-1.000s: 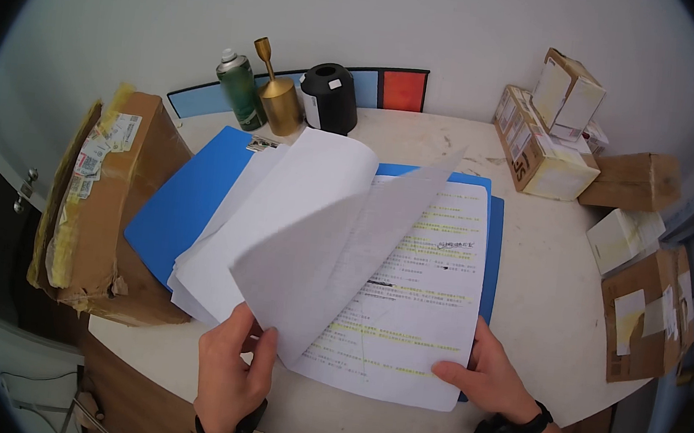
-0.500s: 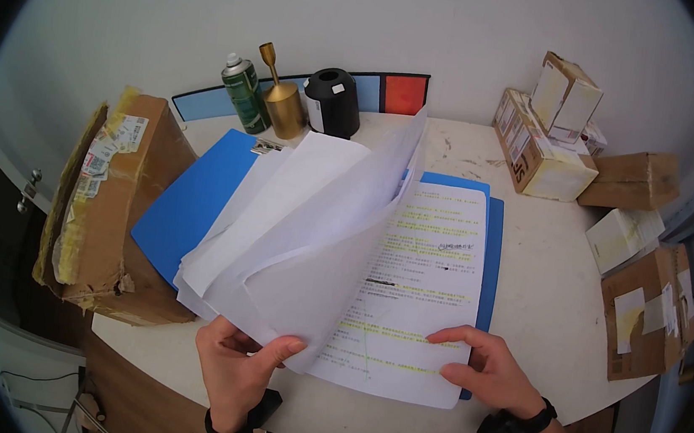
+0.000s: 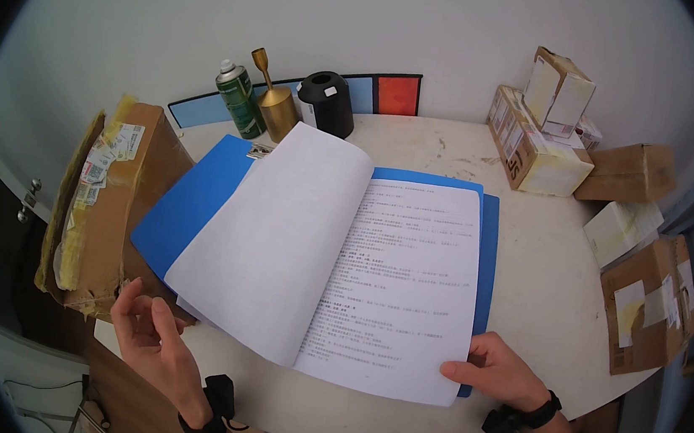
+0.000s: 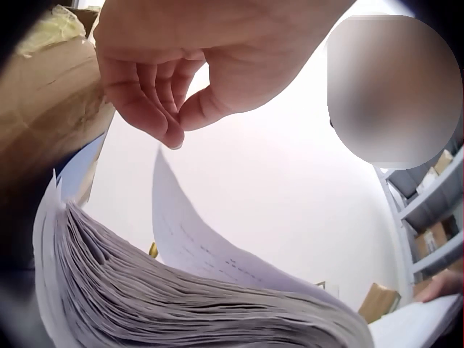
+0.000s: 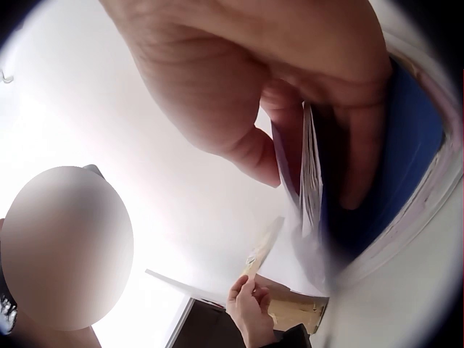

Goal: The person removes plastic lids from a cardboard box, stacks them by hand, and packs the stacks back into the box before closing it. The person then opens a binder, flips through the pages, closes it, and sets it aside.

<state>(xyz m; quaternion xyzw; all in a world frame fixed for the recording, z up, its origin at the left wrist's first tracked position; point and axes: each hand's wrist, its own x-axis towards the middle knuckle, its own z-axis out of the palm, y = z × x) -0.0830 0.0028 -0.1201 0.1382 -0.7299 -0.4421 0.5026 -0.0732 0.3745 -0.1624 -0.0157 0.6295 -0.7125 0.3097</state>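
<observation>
A blue clip folder [image 3: 183, 208] lies spread on the table, a metal clip [image 3: 260, 152] at its upper left. It holds a thick stack of paper. A blank white sheet [image 3: 272, 242] bows over the left half, and a page of dense print [image 3: 406, 299] faces up on the right. My left hand [image 3: 160, 349] hovers by the lower left corner of the turned sheet, fingers loosely bent; in the left wrist view the sheet's tip [image 4: 160, 161] stands just below the fingertips. My right hand [image 3: 504, 375] grips the right-hand pages at their lower right edge, thumb on top and fingers underneath.
A taped cardboard box [image 3: 123, 218] stands close to the left hand. Along the wall are a green spray can [image 3: 240, 102], a gold candlestick [image 3: 276, 108] and a black cylindrical container [image 3: 327, 104]. Several cardboard boxes [image 3: 536, 152] line the table's right side.
The left hand has carried sheets over to the left, let go, and moved further left. A page without yellow highlighting now shows on the right. The right hand's lifted forefinger has returned under the pages.
</observation>
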